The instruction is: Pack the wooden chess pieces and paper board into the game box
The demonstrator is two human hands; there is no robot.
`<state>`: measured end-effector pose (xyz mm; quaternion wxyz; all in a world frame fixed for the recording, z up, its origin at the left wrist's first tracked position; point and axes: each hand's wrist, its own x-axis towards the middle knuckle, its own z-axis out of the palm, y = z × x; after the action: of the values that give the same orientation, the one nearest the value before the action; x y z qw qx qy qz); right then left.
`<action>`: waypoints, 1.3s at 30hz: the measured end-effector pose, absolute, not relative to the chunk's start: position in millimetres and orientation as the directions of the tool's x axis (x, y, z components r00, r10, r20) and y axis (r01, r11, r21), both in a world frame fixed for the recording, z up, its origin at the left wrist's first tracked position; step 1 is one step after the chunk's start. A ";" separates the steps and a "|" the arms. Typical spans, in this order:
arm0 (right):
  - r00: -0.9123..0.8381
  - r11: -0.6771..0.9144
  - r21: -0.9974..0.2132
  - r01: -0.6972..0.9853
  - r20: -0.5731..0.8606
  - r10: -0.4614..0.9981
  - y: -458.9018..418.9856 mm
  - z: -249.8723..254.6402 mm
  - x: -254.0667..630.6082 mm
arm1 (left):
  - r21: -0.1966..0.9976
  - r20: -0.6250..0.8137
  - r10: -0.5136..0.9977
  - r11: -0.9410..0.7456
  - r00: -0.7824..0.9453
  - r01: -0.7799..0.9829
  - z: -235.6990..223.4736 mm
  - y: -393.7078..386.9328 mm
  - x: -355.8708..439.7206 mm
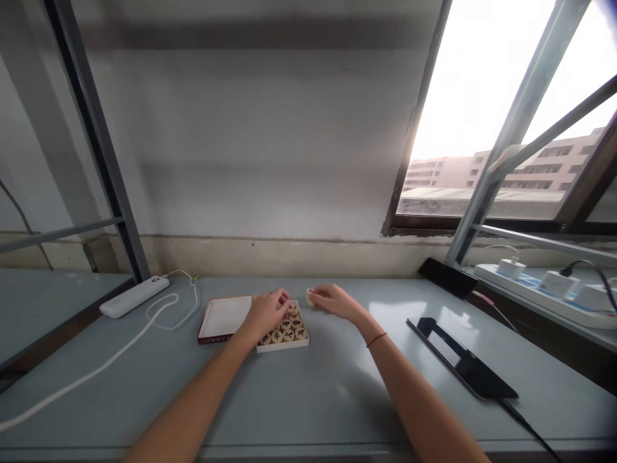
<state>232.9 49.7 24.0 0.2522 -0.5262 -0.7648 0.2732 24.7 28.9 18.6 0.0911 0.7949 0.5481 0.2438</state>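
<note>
A white box holds rows of round wooden Chinese chess pieces marked with dark characters. My left hand reaches over the box, its fingers closed on a chess piece at the back right corner. Part of the box lies hidden beneath that hand. Just right of the box, my right hand pinches another chess piece at the table surface. To the left, the box's lid lies with its white inside up, partly behind my left wrist.
A white power strip with a cable is at the back left. On the right are a black tablet, a dark phone and another power strip with plugs. Metal posts rise at both sides of the grey-blue table.
</note>
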 end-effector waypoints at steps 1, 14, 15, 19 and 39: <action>-0.409 0.342 -0.724 0.599 0.090 0.908 44.2 27.2 225.2 | 0.459 0.320 0.906 -0.403 0.276 0.792 20.3 27.7 25.9; -0.122 -0.003 -0.729 0.684 -0.119 0.985 68.2 12.3 272.9 | 0.316 0.314 0.889 -0.428 0.333 0.847 11.0 41.0 12.4; -0.125 -0.027 -0.728 0.685 -0.155 0.980 69.6 9.3 276.0 | 0.292 0.289 0.896 -0.417 0.336 0.861 10.4 41.3 11.7; -0.096 -0.100 -0.692 0.715 -0.239 0.966 70.3 5.1 277.1 | 0.239 0.189 0.911 -0.405 0.367 0.883 10.0 38.9 12.3; -0.024 -0.039 -0.361 0.932 -0.170 0.985 56.4 15.5 257.2 | 0.338 0.095 0.894 -0.443 0.438 0.831 6.0 42.5 12.6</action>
<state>257.2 56.4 15.5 0.0697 -0.6950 -0.6895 0.1916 12.6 42.5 6.0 0.1213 0.8391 0.5138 0.1309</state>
